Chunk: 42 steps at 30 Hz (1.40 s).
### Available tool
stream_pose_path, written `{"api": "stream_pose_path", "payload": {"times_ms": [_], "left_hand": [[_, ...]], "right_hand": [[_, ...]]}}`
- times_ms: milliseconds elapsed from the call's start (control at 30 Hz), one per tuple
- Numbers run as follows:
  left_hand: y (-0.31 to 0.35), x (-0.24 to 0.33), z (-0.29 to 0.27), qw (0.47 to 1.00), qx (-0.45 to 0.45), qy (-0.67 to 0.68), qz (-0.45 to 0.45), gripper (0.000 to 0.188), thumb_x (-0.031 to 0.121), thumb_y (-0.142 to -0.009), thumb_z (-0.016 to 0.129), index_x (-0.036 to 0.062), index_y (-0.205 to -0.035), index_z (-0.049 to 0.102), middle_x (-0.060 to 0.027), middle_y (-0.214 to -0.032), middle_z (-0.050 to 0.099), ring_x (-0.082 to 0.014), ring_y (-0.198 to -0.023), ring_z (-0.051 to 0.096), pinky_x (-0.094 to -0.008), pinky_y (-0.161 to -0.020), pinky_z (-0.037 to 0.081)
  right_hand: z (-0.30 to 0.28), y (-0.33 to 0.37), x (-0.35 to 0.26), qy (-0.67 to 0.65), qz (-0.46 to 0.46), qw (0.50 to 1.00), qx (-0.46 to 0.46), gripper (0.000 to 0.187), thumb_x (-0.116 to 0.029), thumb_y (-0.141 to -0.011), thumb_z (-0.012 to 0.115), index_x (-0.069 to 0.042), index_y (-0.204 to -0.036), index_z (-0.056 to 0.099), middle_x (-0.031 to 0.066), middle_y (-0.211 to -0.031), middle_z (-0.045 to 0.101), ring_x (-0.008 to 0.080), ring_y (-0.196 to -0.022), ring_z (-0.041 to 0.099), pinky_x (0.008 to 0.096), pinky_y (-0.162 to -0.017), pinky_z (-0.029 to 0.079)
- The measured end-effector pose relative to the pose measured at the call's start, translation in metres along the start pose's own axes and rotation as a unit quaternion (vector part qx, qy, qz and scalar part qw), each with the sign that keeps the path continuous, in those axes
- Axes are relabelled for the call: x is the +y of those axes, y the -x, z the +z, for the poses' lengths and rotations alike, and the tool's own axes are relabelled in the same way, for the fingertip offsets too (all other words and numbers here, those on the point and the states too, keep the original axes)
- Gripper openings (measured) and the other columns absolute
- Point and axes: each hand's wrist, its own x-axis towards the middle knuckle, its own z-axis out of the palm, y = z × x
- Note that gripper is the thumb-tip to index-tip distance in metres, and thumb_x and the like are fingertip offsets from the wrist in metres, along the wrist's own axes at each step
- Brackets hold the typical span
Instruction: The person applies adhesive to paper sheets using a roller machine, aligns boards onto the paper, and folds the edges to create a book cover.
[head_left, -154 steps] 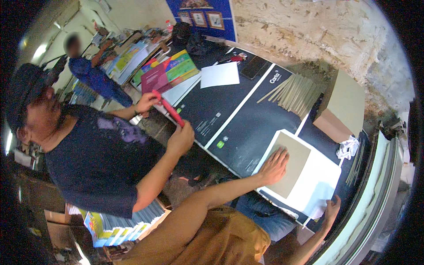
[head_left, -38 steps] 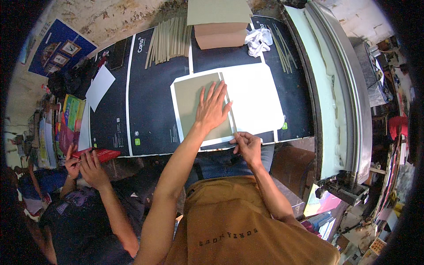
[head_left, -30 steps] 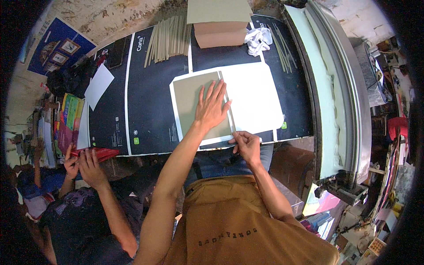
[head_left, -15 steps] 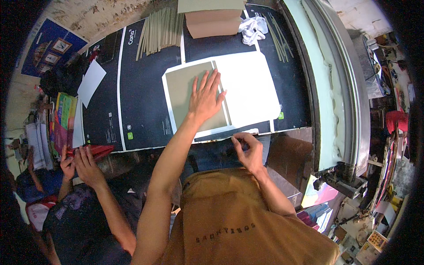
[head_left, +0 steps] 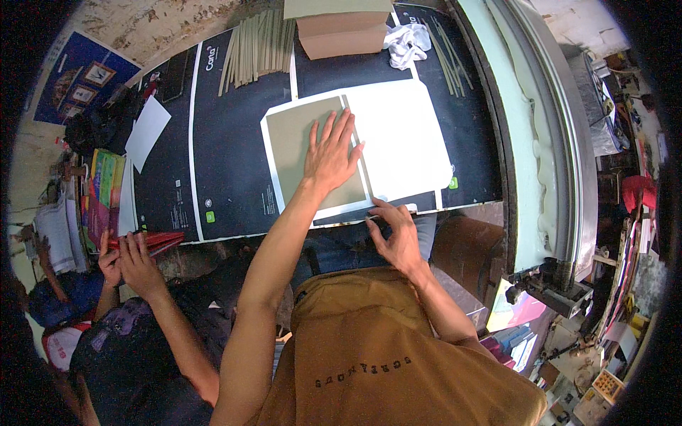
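My left hand (head_left: 331, 157) lies flat with fingers stretched over a grey-brown board (head_left: 288, 142) and reaches its right edge. This board rests on the left part of a large white sheet (head_left: 406, 142) with trimmed corners. A narrow grey strip (head_left: 366, 181) runs along the board's right side, with a thin white gap between them. At the table's front edge, my right hand (head_left: 398, 231) is loosely curled, its index finger by the strip's lower end and its thumb apart below. No held thing shows in it.
On the dark table (head_left: 231, 156) lie a bundle of board strips (head_left: 257, 53), a cardboard box (head_left: 341, 35), a white cloth (head_left: 408, 46) and a loose white sheet (head_left: 148, 131). A machine with a metal bar (head_left: 561, 142) borders the right. At left, another person's hands (head_left: 138, 266) hold a red item.
My right hand has moved slightly up and left to the strip's lower end, and its thumb and index finger have spread apart. My left hand stays on the board.
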Motion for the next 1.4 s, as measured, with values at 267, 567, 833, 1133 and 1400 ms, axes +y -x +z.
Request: {"api": "stream_pose_path", "payload": {"times_ms": [267, 567, 833, 1133, 1400], "left_hand": [[-0.0005, -0.0001, -0.0005, 1.000, 0.016, -0.011, 0.008, 0.066, 0.044, -0.103, 0.048, 0.0051, -0.155, 0.038, -0.0079, -0.165, 0.032, -0.0293, -0.153, 0.026, -0.0556, -0.124, 0.016], [-0.0007, 0.0002, -0.0012, 1.000, -0.004, -0.004, 0.002, 0.068, 0.044, -0.104, 0.046, 0.0055, -0.158, 0.031, -0.0078, -0.167, 0.027, -0.0298, -0.154, 0.023, -0.0556, -0.125, 0.013], [-0.0002, 0.0004, -0.0004, 1.000, -0.005, -0.009, 0.001, 0.068, 0.044, -0.104, 0.046, 0.0057, -0.158, 0.032, -0.0080, -0.167, 0.028, -0.0299, -0.154, 0.023, -0.0560, -0.125, 0.014], [-0.0004, -0.0010, 0.0020, 1.000, 0.006, -0.018, 0.006, 0.068, 0.044, -0.103, 0.047, 0.0050, -0.157, 0.033, -0.0083, -0.167, 0.029, -0.0296, -0.154, 0.025, -0.0560, -0.125, 0.015], [-0.0010, 0.0006, -0.0005, 1.000, -0.001, -0.009, -0.002, 0.068, 0.046, -0.103, 0.046, 0.0062, -0.157, 0.034, -0.0075, -0.167, 0.029, -0.0287, -0.154, 0.024, -0.0549, -0.125, 0.014]], "right_hand": [[0.0030, 0.0004, 0.0015, 0.009, -0.004, 1.000, -0.004, 0.022, -0.008, -0.085, 0.074, 0.001, -0.105, 0.070, 0.0157, -0.128, 0.069, 0.0351, -0.090, 0.062, 0.0428, -0.087, 0.052], [0.0004, -0.0017, -0.0043, 0.012, 0.002, 1.000, -0.012, 0.025, -0.009, -0.085, 0.075, 0.002, -0.107, 0.070, 0.0158, -0.129, 0.068, 0.0348, -0.094, 0.062, 0.0430, -0.090, 0.052], [0.0015, 0.0003, -0.0034, 0.008, 0.004, 1.000, -0.013, 0.026, -0.009, -0.084, 0.075, 0.003, -0.107, 0.070, 0.0157, -0.132, 0.067, 0.0349, -0.094, 0.062, 0.0429, -0.090, 0.052], [0.0030, 0.0008, -0.0013, 0.008, -0.005, 1.000, -0.013, 0.028, -0.010, -0.085, 0.075, 0.002, -0.109, 0.068, 0.0159, -0.132, 0.067, 0.0352, -0.094, 0.062, 0.0434, -0.091, 0.051], [0.0024, 0.0006, -0.0041, 0.023, 0.002, 1.000, -0.014, 0.028, -0.011, -0.085, 0.074, 0.001, -0.109, 0.069, 0.0151, -0.132, 0.067, 0.0353, -0.094, 0.062, 0.0434, -0.091, 0.051]]}}
